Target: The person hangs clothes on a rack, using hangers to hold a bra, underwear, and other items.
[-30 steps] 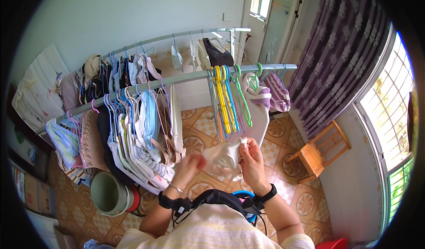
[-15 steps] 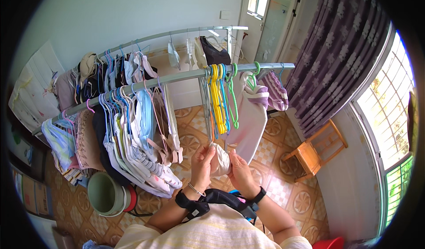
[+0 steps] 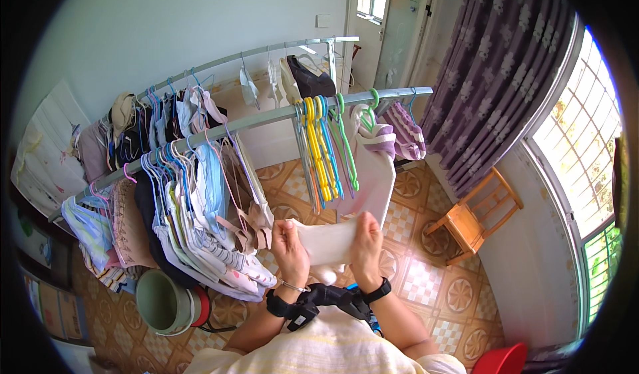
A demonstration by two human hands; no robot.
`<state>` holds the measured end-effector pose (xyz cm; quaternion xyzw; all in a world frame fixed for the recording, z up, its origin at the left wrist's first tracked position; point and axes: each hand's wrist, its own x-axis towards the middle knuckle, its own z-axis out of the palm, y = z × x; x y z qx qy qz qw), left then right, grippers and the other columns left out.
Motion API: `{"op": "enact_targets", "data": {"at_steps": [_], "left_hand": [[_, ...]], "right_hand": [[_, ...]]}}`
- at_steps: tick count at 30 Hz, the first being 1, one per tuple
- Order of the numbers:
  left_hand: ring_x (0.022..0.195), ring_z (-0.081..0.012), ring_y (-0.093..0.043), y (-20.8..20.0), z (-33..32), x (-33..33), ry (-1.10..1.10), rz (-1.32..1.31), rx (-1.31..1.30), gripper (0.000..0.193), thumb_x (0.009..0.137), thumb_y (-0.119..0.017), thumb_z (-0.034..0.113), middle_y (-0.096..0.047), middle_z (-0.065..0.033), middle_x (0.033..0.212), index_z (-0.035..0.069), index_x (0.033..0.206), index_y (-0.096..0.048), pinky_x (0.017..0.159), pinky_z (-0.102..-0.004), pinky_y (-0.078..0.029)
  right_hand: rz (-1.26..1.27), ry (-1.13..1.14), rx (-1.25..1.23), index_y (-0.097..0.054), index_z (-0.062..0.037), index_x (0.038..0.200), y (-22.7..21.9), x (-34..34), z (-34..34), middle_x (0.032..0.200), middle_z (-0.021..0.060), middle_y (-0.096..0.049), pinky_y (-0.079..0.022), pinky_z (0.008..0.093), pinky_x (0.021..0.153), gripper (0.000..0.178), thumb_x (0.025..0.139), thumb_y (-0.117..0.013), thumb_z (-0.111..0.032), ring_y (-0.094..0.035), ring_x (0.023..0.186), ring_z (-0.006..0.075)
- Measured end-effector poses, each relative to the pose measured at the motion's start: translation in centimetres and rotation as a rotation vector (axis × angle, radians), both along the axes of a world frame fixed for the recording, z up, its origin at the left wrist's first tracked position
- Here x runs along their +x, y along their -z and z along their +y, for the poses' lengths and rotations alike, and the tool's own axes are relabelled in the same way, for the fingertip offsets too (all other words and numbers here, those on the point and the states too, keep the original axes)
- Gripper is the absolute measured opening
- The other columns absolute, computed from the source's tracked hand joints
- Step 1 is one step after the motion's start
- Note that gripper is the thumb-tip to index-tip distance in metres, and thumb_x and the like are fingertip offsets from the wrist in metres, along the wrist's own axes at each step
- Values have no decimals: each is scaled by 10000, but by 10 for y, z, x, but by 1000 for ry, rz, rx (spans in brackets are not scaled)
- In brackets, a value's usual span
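Note:
A small cream-white stretchy garment [image 3: 328, 242] is pulled taut between my two hands, its upper edge nearly straight. My left hand [image 3: 290, 249] is closed on one end, and my right hand [image 3: 367, 246] grips the other. A rounded white part of it bulges below, between my wrists; its exact kind does not show. Just beyond my hands hang bare yellow hangers [image 3: 321, 151] and green hangers [image 3: 349, 149], with blue ones among them, on the metal rail [image 3: 266, 116].
Clothes on hangers [image 3: 200, 221] crowd the rail's left part. A second rail [image 3: 229, 59] with garments runs behind. A green bucket [image 3: 162, 301] stands at lower left, a wooden chair [image 3: 466, 226] at right by the window wall. A red basin [image 3: 500, 359] shows at lower right.
My hands have moved apart and stretched the bunched white garment out into a flat band. The view has shifted slightly, so the rail sits a little further left.

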<state>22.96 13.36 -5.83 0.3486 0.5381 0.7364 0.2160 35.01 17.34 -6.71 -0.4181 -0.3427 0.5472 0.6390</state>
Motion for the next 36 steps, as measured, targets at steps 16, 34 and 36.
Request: {"op": "enact_targets", "data": {"at_steps": [16,34,36], "left_hand": [[918,-142,-610,26,0,-37,1223,-74,-417,392,964,-485,386,-621,-61,1047,43,1144,-547,758,-293,-510],[1063,-166,-584,-11,-34,-39,930,-648,-199,483,924,-586,247,-585,-60,1190,48,1333,-425,908,-302,-471],[1052,-161,-587,-7,-44,-46,931,-609,-199,484,922,-591,248,-588,-61,1185,37,1327,-431,903,-299,-472]], "right_hand": [[-31,-666,-141,-558,-6,1127,-28,37,41,956,51,-631,-493,267,806,282,993,-458,-234,-609,858,133],[600,-903,-453,-512,-25,1202,6,14,3,1193,82,-581,-346,400,1053,504,983,-383,-460,-510,1157,201],[609,-812,-459,-529,-31,1171,-6,14,4,1156,84,-605,-380,396,1029,432,997,-372,-395,-547,1114,205]]}}
